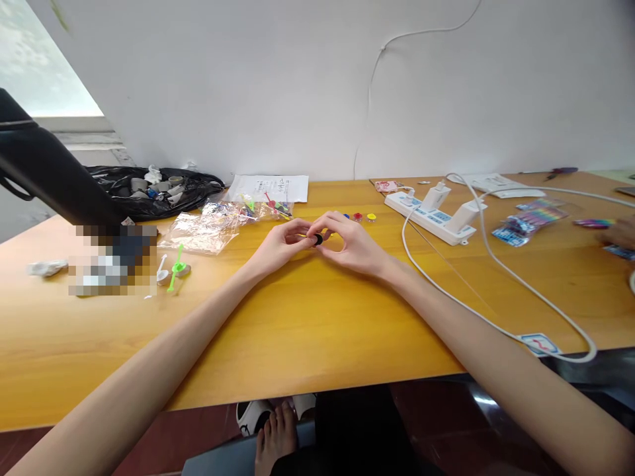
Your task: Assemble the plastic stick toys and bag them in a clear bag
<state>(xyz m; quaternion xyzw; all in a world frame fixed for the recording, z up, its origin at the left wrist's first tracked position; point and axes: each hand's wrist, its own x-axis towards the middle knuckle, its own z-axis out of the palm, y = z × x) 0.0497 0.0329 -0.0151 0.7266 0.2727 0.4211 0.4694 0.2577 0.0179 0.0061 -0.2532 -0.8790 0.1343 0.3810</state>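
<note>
Two hands are meeting over the middle of the bench (317,317): the left hand (282,243) and right hand (350,243) are both pinching a small black disc (318,239), lying directly between their fingertips, each grip closed on it, neither nearer.

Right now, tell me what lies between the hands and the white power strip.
In the head view, small round pieces lie there: blue, red and yellow, just beyond the right hand, short of the power strip.
</note>
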